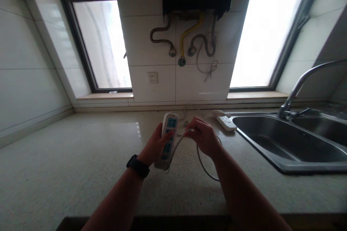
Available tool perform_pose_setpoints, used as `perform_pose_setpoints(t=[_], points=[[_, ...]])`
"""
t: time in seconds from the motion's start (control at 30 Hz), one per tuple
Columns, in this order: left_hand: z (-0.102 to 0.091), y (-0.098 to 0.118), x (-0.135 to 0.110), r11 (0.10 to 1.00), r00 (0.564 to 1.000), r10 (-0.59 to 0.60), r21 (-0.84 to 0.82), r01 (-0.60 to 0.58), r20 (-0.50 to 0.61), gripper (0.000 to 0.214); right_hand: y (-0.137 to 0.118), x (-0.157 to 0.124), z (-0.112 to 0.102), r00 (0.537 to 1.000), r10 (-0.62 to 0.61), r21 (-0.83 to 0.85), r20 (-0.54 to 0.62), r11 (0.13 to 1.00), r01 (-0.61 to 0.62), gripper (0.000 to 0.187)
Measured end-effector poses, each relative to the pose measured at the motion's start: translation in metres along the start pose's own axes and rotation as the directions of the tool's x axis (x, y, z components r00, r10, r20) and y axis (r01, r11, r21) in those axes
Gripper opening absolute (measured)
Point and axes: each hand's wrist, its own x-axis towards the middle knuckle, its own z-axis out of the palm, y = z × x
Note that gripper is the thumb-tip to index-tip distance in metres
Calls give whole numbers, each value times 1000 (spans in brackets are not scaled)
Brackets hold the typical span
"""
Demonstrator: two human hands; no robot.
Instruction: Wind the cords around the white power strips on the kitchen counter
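Observation:
A white power strip (171, 122) with blue-green sockets is held tilted above the counter, its top end pointing away from me. My left hand (156, 143) wraps round its left side, the thumb lying across the sockets; a dark watch band sits on that wrist. Just right of the strip, my right hand (202, 136) pinches the strip's white cord (177, 145) between thumb and fingers. From there the cord loops (202, 164) down under my right forearm. A plug (186, 122) lies on the counter behind my right hand, partly hidden by it.
A second white power strip (227, 123) with a coiled cord lies by the sink (271, 140) on the right, below a curved faucet (300, 83). The pale speckled counter (81, 158) meets a tiled wall with an outlet (153, 77). Hoses (187, 36) hang beneath a water heater.

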Motion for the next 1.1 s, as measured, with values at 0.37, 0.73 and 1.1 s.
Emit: perform_pose_setpoints(t=[0.37, 0.73, 1.1], points=[[13, -1, -11, 999, 979, -15, -27, 21, 205, 55, 4, -6, 10, 996, 12, -63, -88, 998, -17, 20], [17, 4, -14, 990, 980, -60, -116, 83, 187, 55, 23, -5, 8, 984, 179, 252, -9, 952, -171, 29], [13, 8, -18, 980, 955, -88, -146, 134, 284, 57, 22, -3, 9, 955, 253, 354, 152, 889, -292, 48]])
